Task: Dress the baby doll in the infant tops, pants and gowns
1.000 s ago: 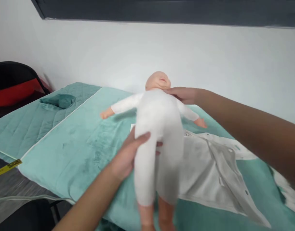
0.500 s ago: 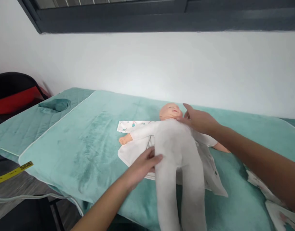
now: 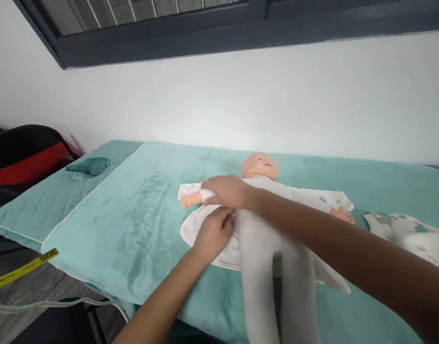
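A baby doll (image 3: 260, 229) with a white cloth body lies on its back, its bald head (image 3: 258, 166) toward the wall. Beneath it a white baby shirt (image 3: 193, 230) is spread open, with a small print on its sleeves. My right hand (image 3: 226, 188) reaches across the doll's chest and is closed over the doll's arm on the left, just above its bare plastic hand (image 3: 191, 199). Below that arm, my left hand (image 3: 214, 234) rests on the shirt against the doll's side. Its fingers are curled in a pinch, and what they hold is hidden.
A teal padded cover (image 3: 144, 215) lies over the bed, which has a face hole (image 3: 88, 166) at the far left. Folded printed clothing (image 3: 409, 236) lies at the right. A red and black chair (image 3: 29, 153) stands at the left; the white wall (image 3: 219, 105) is behind.
My right hand has moved left from beside the doll's head to its arm. My left hand has shifted slightly up and closed. The doll's other arm now lies over the printed sleeve.
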Tool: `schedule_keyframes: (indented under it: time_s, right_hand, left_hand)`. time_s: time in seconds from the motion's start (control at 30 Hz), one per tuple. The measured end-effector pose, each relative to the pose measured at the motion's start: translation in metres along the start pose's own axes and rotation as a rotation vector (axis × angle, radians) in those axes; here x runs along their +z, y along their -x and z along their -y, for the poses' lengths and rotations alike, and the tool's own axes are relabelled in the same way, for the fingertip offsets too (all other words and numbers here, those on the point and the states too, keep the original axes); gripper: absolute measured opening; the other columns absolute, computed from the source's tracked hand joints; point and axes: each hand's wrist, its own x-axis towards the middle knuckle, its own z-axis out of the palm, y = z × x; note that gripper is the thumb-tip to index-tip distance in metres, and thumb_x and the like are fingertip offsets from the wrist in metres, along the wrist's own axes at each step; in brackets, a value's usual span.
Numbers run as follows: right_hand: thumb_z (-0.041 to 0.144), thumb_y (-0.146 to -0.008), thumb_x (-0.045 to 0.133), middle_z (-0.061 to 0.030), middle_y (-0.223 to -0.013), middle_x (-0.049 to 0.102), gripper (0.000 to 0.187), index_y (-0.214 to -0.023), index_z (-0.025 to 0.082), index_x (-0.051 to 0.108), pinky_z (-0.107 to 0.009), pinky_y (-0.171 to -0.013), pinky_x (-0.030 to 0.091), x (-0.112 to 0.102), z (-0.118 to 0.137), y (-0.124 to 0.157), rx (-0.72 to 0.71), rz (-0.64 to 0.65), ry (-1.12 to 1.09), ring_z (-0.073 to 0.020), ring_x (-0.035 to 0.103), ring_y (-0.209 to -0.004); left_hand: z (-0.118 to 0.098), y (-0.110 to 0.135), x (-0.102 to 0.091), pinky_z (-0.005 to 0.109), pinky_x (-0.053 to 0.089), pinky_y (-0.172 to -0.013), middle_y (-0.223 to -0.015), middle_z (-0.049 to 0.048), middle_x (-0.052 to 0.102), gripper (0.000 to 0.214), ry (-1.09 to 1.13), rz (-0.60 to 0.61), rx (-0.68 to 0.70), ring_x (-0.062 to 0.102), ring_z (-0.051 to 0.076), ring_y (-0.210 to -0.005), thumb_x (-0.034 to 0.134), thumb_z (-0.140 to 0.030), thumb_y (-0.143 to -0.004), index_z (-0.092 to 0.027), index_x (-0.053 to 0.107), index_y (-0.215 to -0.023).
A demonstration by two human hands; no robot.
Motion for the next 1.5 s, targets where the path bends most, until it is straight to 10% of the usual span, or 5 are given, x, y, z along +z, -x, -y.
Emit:
schedule_keyframes:
  time_s: [0.13, 0.27, 0.63, 1.0, 1.5]
  right_hand:
    - [0.053, -0.091, 0.051, -0.0038, -0.108, 0.066, 0.036, -0.109, 0.023, 0.06, -0.031, -0.076, 0.04, -0.02, -0.017, 0.03, 0.051, -0.237, -0.27, -0.022, 0.058, -0.098]
    - [0.057, -0.091, 0.048, -0.0041, -0.106, 0.067, 0.04, -0.107, 0.023, 0.063, -0.031, -0.077, 0.04, -0.028, -0.022, 0.043, 0.006, -0.17, -0.349, -0.0234, 0.058, -0.098]
    - [0.059, -0.089, 0.043, -0.0037, -0.097, 0.069, 0.04, -0.099, 0.028, 0.067, -0.03, -0.065, 0.034, -0.026, -0.033, 0.038, 0.227, 0.157, -0.012, -0.0224, 0.061, -0.085]
    - [0.059, -0.082, 0.055, -0.0006, -0.101, 0.071, 0.034, -0.095, 0.03, 0.069, -0.03, -0.063, 0.036, -0.024, -0.033, 0.034, 0.266, 0.104, -0.101, -0.0219, 0.063, -0.088]
    - [0.049, -0.085, 0.052, -0.0098, -0.092, 0.069, 0.032, -0.094, 0.023, 0.066, -0.034, -0.068, 0.039, -0.011, -0.028, 0.02, 0.322, 0.058, 0.206, -0.0264, 0.063, -0.086]
  left_hand:
    - [0.019, -0.027, 0.003, 0.047, 0.041, -0.098, -0.126, 0.0144, 0.058, 0.041, -0.509, -0.178, 0.08, 0.049, 0.032, -0.12, 0.056, -0.024, -0.084, -0.018, 0.055, -0.125]
    - [0.034, -0.047, 0.006, 0.051, 0.04, -0.094, -0.124, 0.0186, 0.058, 0.042, -0.635, -0.277, -0.094, 0.047, 0.037, -0.12, 0.06, -0.039, -0.084, -0.014, 0.059, -0.118]
    - [0.056, -0.048, -0.014, 0.031, 0.044, -0.073, -0.084, 0.0028, 0.067, 0.011, 0.194, -0.447, -0.151, 0.06, 0.019, -0.079, 0.056, -0.02, -0.076, -0.02, 0.063, -0.084]
    - [0.054, -0.047, -0.02, 0.023, 0.041, -0.061, -0.069, -0.0048, 0.052, 0.022, 0.699, -0.589, -0.25, 0.051, 0.01, -0.064, 0.065, -0.022, -0.063, -0.019, 0.059, -0.084]
    - [0.045, -0.037, -0.006, 0.026, 0.045, -0.071, -0.085, 0.0, 0.06, 0.006, 0.101, -0.646, -0.064, 0.056, 0.013, -0.075, 0.053, -0.016, -0.077, -0.02, 0.055, -0.081]
